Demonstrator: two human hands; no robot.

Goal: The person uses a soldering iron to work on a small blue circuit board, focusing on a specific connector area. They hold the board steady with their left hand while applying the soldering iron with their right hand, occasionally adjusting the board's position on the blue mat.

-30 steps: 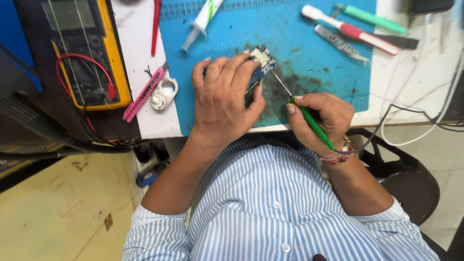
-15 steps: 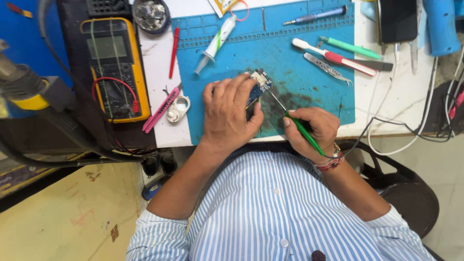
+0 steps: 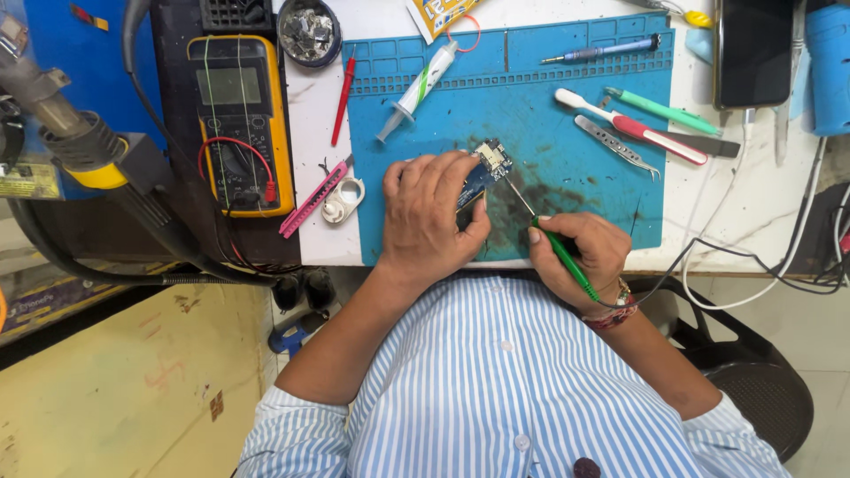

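With the view shifted down, the left hand (image 3: 431, 215) grips a blue circuit board (image 3: 484, 168); the right hand (image 3: 584, 255) holds a green-handled probe (image 3: 556, 250) beneath a yellow packet (image 3: 440, 13).

My shirt (image 3: 496, 389): blue-and-white stripes. Mat (image 3: 575, 88): blue, dark-stained. Probe (image 3: 567, 261) in my right hand (image 3: 580, 257): green. Meter (image 3: 241, 124): yellow casing. Toothbrush (image 3: 633, 128): white and red.

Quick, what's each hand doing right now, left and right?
Left hand: closed on the small circuit board, pinning it to the blue mat.
Right hand: closed on the green-handled tool, tip toward the board.
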